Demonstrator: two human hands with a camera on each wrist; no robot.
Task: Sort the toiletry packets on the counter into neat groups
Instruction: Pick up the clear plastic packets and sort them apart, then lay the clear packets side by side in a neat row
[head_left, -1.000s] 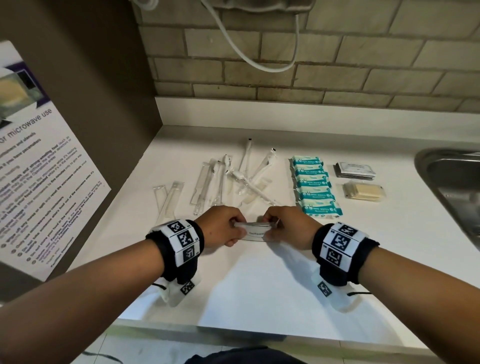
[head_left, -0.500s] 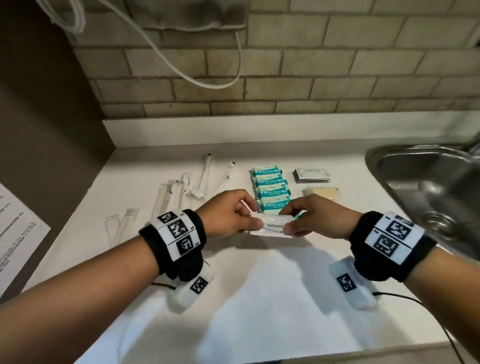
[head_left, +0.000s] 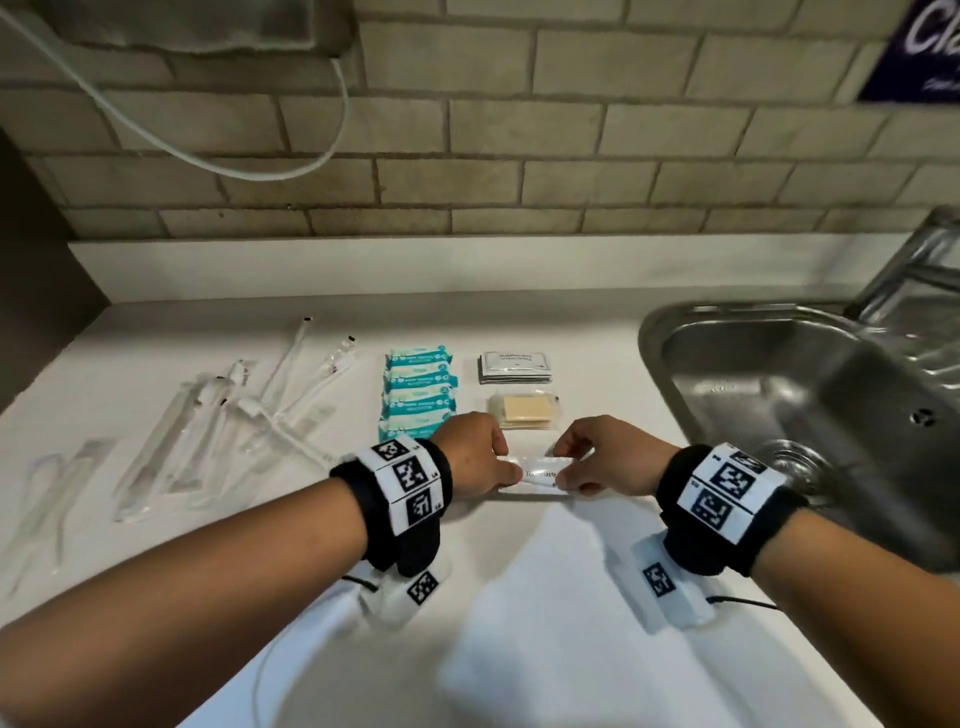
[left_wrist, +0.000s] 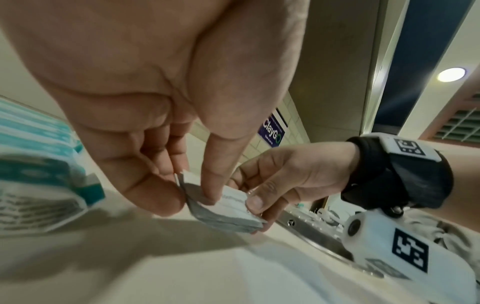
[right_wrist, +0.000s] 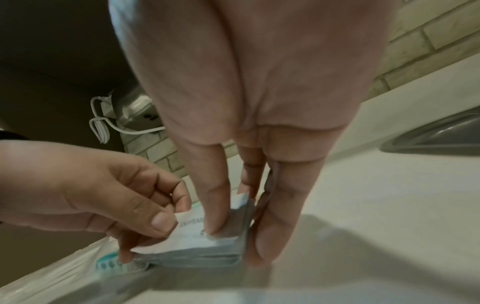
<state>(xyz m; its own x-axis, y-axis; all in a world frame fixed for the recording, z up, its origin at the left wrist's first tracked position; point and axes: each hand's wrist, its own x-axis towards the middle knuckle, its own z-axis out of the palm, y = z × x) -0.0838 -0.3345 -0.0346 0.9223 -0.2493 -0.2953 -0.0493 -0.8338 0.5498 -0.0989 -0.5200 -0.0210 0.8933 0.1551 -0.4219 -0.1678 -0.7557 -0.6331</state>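
A small stack of white toothpaste packets (head_left: 540, 475) sits low over the counter, pinched at both ends. My left hand (head_left: 506, 467) holds its left end with thumb and fingers; my right hand (head_left: 569, 470) holds the right end. The left wrist view shows the stack (left_wrist: 228, 209) several packets thick, and in the right wrist view the stack (right_wrist: 207, 244) touches the counter. Just behind it lie yellow packets (head_left: 524, 410), then white sachets (head_left: 514, 366). A column of teal wipe packs (head_left: 418, 389) lies to the left.
Clear-wrapped toothbrushes (head_left: 249, 415) lie loosely at the left, with more clear sleeves (head_left: 52, 478) further left. A steel sink (head_left: 779, 389) opens close on the right. A brick wall with a white cable (head_left: 208, 161) backs the white counter (head_left: 519, 623).
Both hands have carried the toothpaste stack to the right, from in front of the teal packs to in front of the yellow packets. The head view has swung right toward the sink.
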